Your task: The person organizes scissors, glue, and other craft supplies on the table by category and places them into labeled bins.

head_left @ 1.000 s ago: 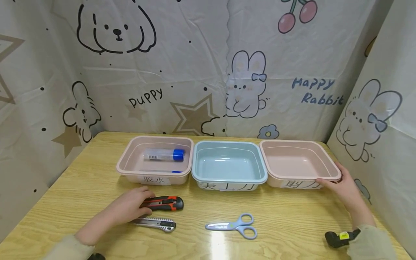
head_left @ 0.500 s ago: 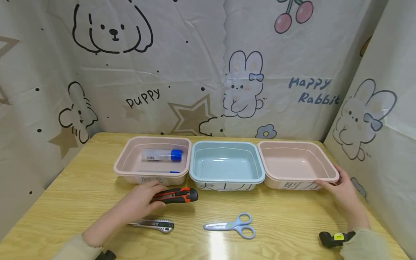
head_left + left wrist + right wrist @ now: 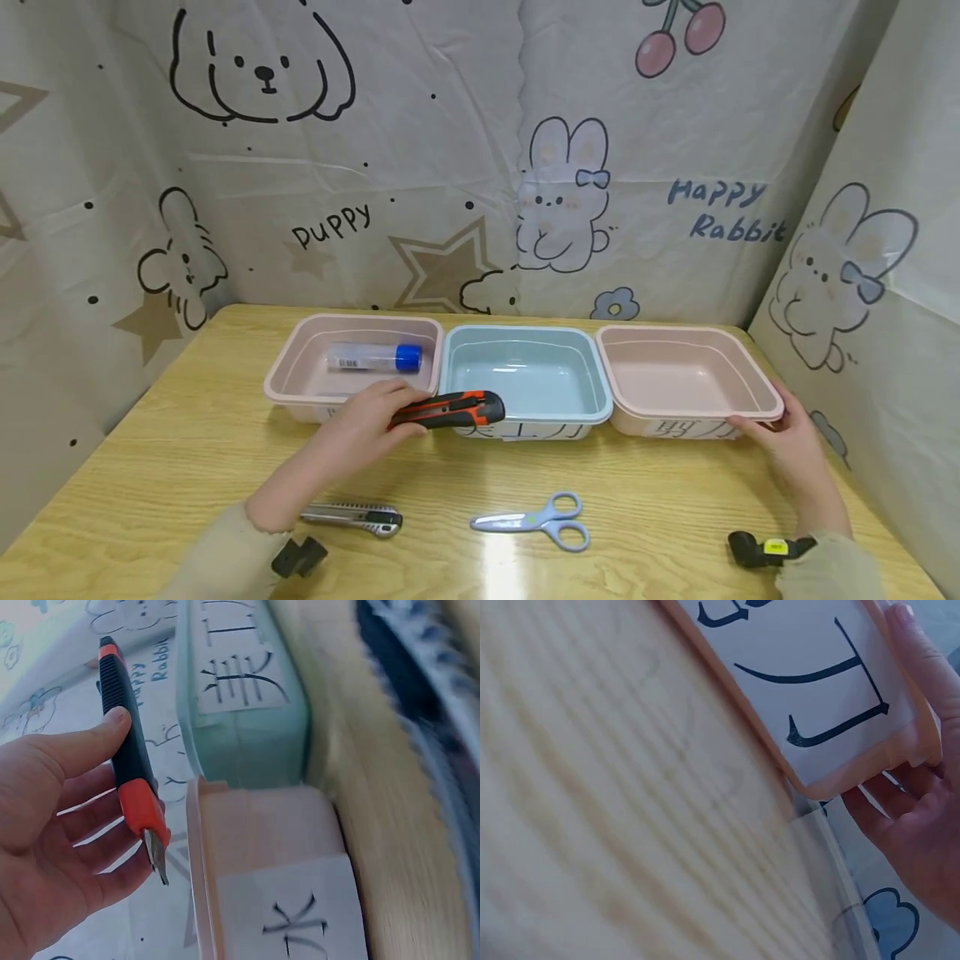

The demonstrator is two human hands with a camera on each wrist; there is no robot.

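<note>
My left hand (image 3: 371, 421) holds a black-and-orange utility knife (image 3: 450, 408) in the air, by the near rims of the left pink bin (image 3: 281, 387) and the blue bin (image 3: 607, 400). In the left wrist view, thumb and fingers pinch the knife (image 3: 127, 727), a short metal tip showing at its lower end. At the far right, my right hand (image 3: 787, 433) grips the near corner of the right pink bin (image 3: 690, 375), thumb at the front and fingers along the side. A silver box cutter (image 3: 352, 518) and blue-handled scissors (image 3: 532, 522) lie on the table.
The three bins stand side by side towards the back of the wooden table (image 3: 652, 517), paper labels on their fronts. A clear tube with a blue cap (image 3: 375, 357) lies in the left pink bin. Printed curtain (image 3: 420, 167) hangs behind and at both sides.
My left hand has lifted the utility knife off the table and carried it up and to the right, towards the blue bin. The right hand stays on its bin corner.
</note>
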